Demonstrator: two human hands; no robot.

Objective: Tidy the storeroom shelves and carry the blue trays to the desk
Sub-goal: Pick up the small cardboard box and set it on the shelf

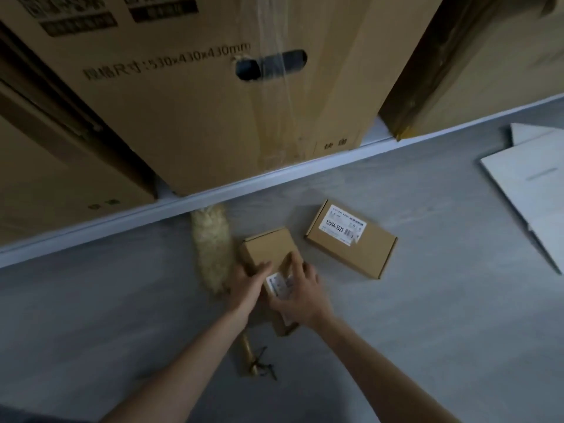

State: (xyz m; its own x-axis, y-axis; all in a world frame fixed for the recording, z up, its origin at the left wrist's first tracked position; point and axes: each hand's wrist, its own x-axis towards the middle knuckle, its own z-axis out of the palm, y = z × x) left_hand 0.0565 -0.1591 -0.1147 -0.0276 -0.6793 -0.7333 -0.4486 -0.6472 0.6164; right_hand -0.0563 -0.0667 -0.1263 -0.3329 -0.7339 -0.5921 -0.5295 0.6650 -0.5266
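A small brown cardboard box [268, 251] with a white label lies on the grey floor in front of the shelf. My left hand [247, 285] grips its left side with the thumb over the top. My right hand [300, 293] lies on its near end, fingers spread across the lid and curled round the edge. A second, similar brown box [351, 239] with a white label lies flat just to the right, apart from both hands. No blue tray is in view.
A fluffy cream duster [212, 248] with a wooden handle [248, 355] lies left of the held box, partly under it. Large cartons [198, 102] fill the low white shelf [274, 178]. Flat white boxes [531, 184] lie on the floor [122, 315] at the right.
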